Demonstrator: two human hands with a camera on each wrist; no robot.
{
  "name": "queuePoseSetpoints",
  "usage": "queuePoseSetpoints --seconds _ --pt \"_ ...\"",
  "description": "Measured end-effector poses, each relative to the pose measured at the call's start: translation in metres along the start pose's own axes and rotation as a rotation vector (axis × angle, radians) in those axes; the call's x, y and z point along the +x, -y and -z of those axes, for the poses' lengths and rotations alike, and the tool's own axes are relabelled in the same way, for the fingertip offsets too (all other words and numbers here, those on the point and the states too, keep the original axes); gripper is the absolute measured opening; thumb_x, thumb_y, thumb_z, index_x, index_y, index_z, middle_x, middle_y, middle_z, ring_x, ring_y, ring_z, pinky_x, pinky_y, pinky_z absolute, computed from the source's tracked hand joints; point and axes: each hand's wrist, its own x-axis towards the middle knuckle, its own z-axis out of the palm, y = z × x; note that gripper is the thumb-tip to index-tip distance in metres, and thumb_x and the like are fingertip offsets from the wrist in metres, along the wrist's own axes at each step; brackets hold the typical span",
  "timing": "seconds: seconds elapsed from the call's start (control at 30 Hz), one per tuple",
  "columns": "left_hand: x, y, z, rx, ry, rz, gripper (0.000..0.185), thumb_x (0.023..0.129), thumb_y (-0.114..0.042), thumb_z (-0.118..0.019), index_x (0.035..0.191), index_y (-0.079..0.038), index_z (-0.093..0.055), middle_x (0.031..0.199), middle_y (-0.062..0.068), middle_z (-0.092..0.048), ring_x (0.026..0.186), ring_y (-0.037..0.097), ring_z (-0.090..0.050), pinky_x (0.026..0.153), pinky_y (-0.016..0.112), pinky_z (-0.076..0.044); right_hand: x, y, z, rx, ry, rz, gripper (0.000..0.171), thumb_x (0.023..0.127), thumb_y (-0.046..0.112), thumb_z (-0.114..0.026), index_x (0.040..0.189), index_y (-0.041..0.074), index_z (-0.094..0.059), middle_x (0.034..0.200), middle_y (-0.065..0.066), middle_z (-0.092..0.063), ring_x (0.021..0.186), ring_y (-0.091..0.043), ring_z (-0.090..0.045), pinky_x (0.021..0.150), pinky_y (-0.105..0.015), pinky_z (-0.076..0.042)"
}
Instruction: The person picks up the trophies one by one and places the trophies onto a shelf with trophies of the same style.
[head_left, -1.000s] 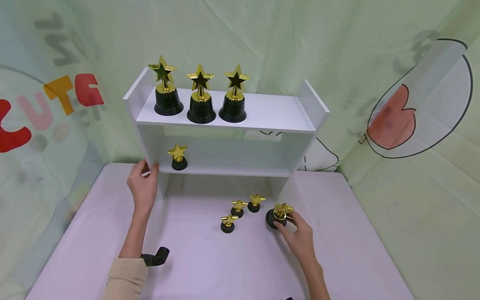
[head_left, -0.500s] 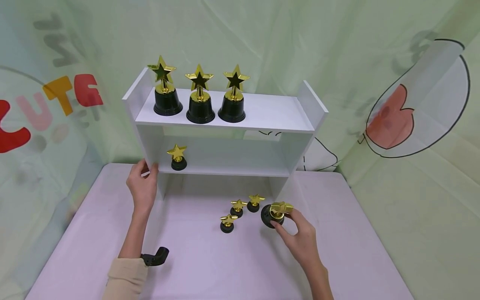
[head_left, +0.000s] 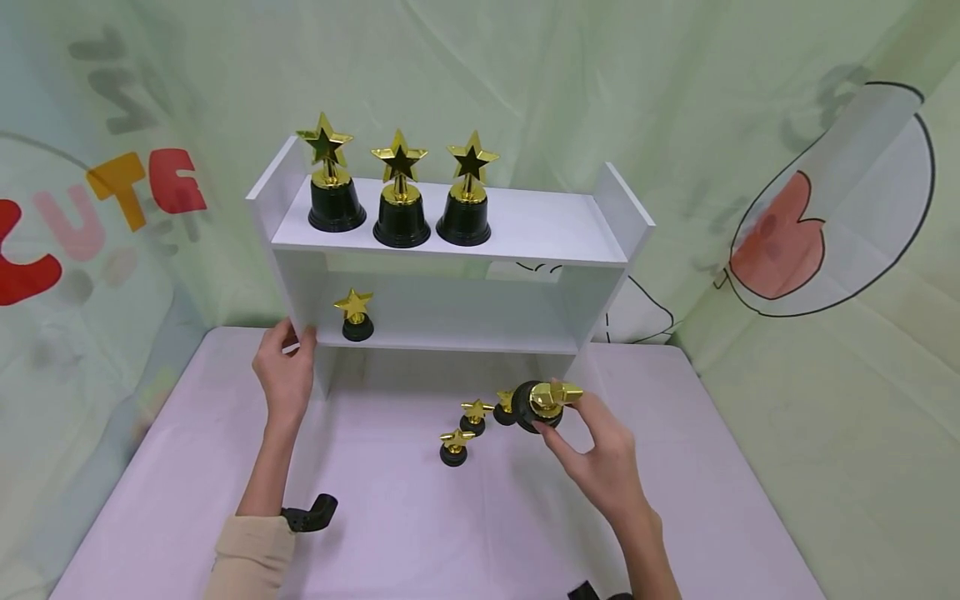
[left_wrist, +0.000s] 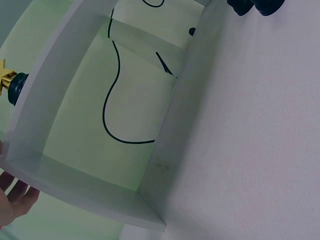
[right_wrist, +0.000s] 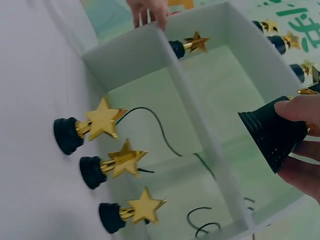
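The large star trophy (head_left: 546, 403) is off the table (head_left: 675, 500), tilted, pinched at its gold stem by the right hand (head_left: 600, 462), directly above three small star trophies (head_left: 474, 415). Risk: the heavy black base may swing and topple the nearest small trophy. Risk: a fingertip pinch on a smooth stem may slip and drop it. The left hand (head_left: 285, 375) grips the left side panel of the white shelf (head_left: 525, 225); releasing it may let the shelf shift when loaded.

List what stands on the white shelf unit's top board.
Three large gold star trophies with black bases stand in a row at the left of the top board. Nothing visibly hides behind them.
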Motion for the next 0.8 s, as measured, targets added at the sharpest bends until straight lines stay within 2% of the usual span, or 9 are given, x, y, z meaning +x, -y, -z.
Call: queuePoseSetpoints --seconds 0.1,0.17,0.27,0.4,0.63,0.8 --pt "0.000 0.000 0.000 -0.002 -0.002 -0.002 0.031 0.098 -0.006 -0.064 0.127 0.001 -0.070 0.110 0.018 -0.066 0.093 0.006 -0.057 0.076 0.004 -0.047 0.012 0.003 0.003 0.013 -0.011 0.034 0.039 0.094 0.025 -0.077 0.121 -0.001 -0.069 0.121 -0.016 -0.073 0.103 -0.021 -0.070 0.103 -0.010 -0.045" --pt "0.000 0.000 0.000 -0.002 -0.002 -0.004 0.031 0.098 -0.006 -0.064 0.127 0.001 -0.070 0.110 0.018 -0.066 0.093 0.005 -0.057 0.077 0.004 -0.047 0.019 0.004 0.005 0.018 -0.019 0.056 0.042 0.097 0.031 -0.072 0.123 -0.002 -0.068 0.121 -0.016 -0.073 0.105 -0.020 -0.070 0.103 -0.010 -0.046" --pt "0.000 0.000 0.000 -0.001 0.000 -0.006 0.030 0.098 -0.006 -0.064 0.126 0.001 -0.070 0.109 0.018 -0.065 0.092 0.003 -0.057 0.077 0.004 -0.047 0.031 0.007 0.008 0.024 -0.031 0.084 0.043 0.088 0.017 -0.080 0.125 -0.002 -0.068 0.120 -0.015 -0.073 0.105 -0.020 -0.070 0.103 -0.011 -0.046" --pt "0.000 -0.001 0.000 0.001 0.000 -0.009 0.030 0.098 -0.007 -0.064 0.126 0.001 -0.070 0.110 0.018 -0.066 0.093 0.003 -0.057 0.077 0.004 -0.046 0.047 0.012 0.014 0.034 -0.032 0.107 0.057 0.072 -0.004 -0.084 0.126 -0.002 -0.067 0.124 -0.014 -0.073 0.108 -0.021 -0.070 0.104 -0.014 -0.047" --pt "0.000 0.001 -0.001 0.000 0.002 -0.006 0.030 0.098 -0.007 -0.064 0.127 0.001 -0.070 0.112 0.019 -0.066 0.093 0.005 -0.057 0.076 0.004 -0.046 0.074 0.022 0.022 0.045 -0.033 0.099 0.056 0.071 -0.007 -0.083 0.125 -0.003 -0.068 0.123 -0.017 -0.072 0.107 -0.024 -0.071 0.103 -0.015 -0.049" --pt "0.000 -0.001 0.000 -0.009 -0.006 -0.007 0.031 0.097 -0.006 -0.064 0.126 0.002 -0.070 0.109 0.018 -0.066 0.091 -0.001 -0.056 0.077 0.005 -0.047 0.094 0.027 0.029 0.042 -0.043 0.091 0.056 0.068 -0.010 -0.085 0.120 -0.003 -0.069 0.116 -0.016 -0.074 0.101 -0.028 -0.071 0.100 -0.013 -0.049"
